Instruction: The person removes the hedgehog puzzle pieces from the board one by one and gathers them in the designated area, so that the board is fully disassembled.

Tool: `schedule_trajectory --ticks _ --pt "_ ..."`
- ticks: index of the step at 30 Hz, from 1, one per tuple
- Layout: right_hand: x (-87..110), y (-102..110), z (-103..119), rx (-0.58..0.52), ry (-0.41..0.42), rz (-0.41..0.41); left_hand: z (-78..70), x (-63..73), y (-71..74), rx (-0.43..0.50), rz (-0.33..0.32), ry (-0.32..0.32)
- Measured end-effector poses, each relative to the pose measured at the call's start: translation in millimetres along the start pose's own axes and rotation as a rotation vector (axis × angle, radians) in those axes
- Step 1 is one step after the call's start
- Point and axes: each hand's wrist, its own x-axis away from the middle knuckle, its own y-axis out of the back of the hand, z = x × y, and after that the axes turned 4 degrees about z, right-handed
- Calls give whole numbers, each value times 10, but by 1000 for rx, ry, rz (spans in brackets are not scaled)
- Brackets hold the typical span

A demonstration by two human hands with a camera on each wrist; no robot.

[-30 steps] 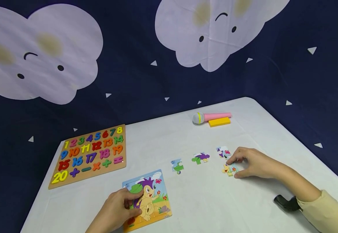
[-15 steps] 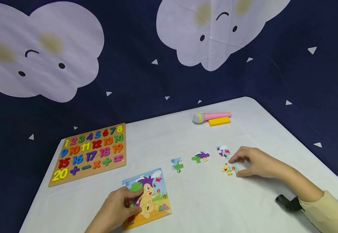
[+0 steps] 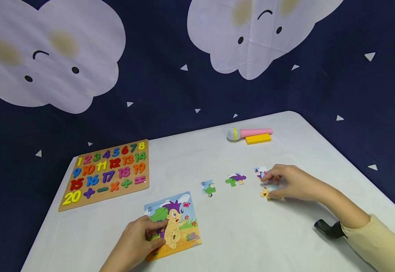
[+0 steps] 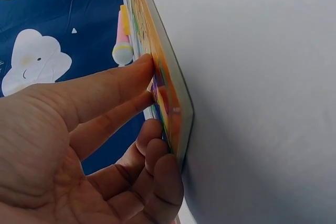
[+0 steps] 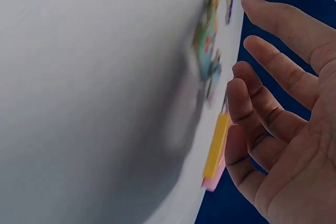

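1. The hedgehog board point(image 3: 181, 226) lies flat on the white table point(image 3: 231, 226), its picture facing up.
2. The left hand point(image 3: 134, 238) is on the board's left side – fingers and thumb touch it lightly, a bit bent and not curled round it.
3. The right hand point(image 3: 296, 183) is well to the right of the board, its loose fingers and thumb spread apart over two puzzle pieces.
4. One is a blue and purple piece point(image 3: 259, 172), the other a yellow piece point(image 3: 264, 193); the hand hides part of each.
5. Nearer the board, up and to its right, are a green leaf piece point(image 3: 208, 189) and a purple spiky piece point(image 3: 239, 177).
6. Far behind the board, to the right, a pink microphone point(image 3: 255, 132) lies beside a yellow block point(image 3: 258, 139).
7. Left of the board and behind – a number board point(image 3: 97, 197).
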Motion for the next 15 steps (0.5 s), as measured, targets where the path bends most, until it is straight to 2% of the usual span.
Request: schedule_trajectory --ticks 8,15 --pt "-291 -113 300 -5 65 40 -4 59 -6 -22 -43 3" --pt "-568 -318 593 -34 140 79 14 71 -5 -45 -43 26"
